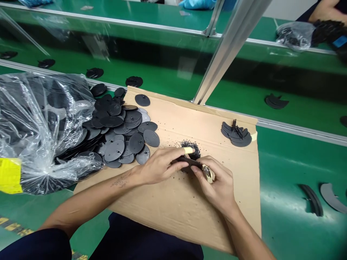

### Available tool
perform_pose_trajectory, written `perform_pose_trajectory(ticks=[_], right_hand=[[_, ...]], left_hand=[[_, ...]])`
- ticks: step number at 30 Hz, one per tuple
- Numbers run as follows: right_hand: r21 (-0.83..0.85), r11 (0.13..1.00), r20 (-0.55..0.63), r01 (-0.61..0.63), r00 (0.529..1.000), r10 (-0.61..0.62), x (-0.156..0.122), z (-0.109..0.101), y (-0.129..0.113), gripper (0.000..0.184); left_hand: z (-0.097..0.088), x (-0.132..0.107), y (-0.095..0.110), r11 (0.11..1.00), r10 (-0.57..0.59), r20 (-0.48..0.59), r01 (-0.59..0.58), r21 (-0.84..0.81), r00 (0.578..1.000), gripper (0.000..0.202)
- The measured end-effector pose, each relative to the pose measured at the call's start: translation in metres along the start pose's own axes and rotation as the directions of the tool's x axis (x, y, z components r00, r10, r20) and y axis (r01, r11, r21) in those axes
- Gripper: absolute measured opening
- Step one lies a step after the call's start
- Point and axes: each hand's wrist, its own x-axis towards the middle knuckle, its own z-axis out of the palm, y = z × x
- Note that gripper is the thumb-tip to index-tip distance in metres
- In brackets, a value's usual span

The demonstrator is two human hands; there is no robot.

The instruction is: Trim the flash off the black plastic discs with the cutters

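Note:
Above the cardboard sheet (pixel 151 213), my left hand (pixel 159 164) pinches a dark oval plastic disc (pixel 189 166), seen nearly edge-on. Yellow tape wraps its index finger. My right hand (pixel 221 182) curls around a short hand tool with a pale, yellowish handle (pixel 207 173). Its working end is hidden, so its kind does not show. The right thumb presses against the near side of the disc. Just beyond the fingers lies a small heap of black plastic trimmings (pixel 192 146). Many loose black oval discs (pixel 115 150) are piled left of my left hand.
A clear plastic bag (pixel 46 137) full of discs spreads at the left. Curved black parts (pixel 238 135) sit at the cardboard's right corner. More parts (pixel 276 101) lie on the green belt behind a metal post (pixel 225 47). Another person's arm (pixel 328 12) shows at top right.

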Motion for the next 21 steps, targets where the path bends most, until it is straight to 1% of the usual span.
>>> perform_pose_trajectory(ticks=[3,4,6,8,11,15,19,21], right_hand=[[-0.010,0.999,-0.026,0.038,0.999,-0.038,-0.0010,0.0003,-0.0011,0.006],[-0.011,0.999,-0.033,0.050,0.998,-0.050,-0.0015,0.0005,-0.0013,0.006],[-0.008,0.997,-0.041,0.073,0.996,-0.074,-0.0022,0.0008,-0.0013,0.007],[-0.003,0.995,-0.047,0.099,0.994,-0.099,-0.0023,0.0011,-0.0009,0.009],[-0.011,0.988,-0.034,0.154,0.988,-0.154,-0.0016,0.0013,0.0003,0.013],[-0.050,0.982,-0.010,0.184,0.983,-0.185,-0.0009,0.0025,0.0029,0.017],[-0.088,0.977,-0.007,0.196,0.980,-0.197,-0.0014,0.0044,0.0052,0.018],[-0.104,0.974,-0.001,0.202,0.979,-0.203,-0.0021,0.0048,0.0051,0.018]], left_hand=[[0.0019,0.0002,-0.0013,0.969,-0.136,0.002,0.134,-0.206,0.991,0.030],[0.0024,0.0004,-0.0017,0.953,-0.164,0.003,0.159,-0.259,0.986,0.029],[0.0028,0.0011,-0.0023,0.937,-0.173,-0.005,0.163,-0.309,0.985,0.029],[0.0025,0.0019,-0.0023,0.948,-0.141,-0.027,0.127,-0.293,0.990,0.029],[0.0008,0.0034,-0.0016,0.976,-0.064,-0.064,0.049,-0.211,0.996,0.029],[-0.0023,0.0055,-0.0004,0.995,0.031,-0.060,-0.037,-0.098,0.998,0.026],[-0.0034,0.0064,-0.0005,0.992,0.113,-0.069,-0.116,-0.051,0.991,0.022],[-0.0033,0.0062,-0.0009,0.990,0.132,-0.072,-0.135,-0.036,0.989,0.021]])
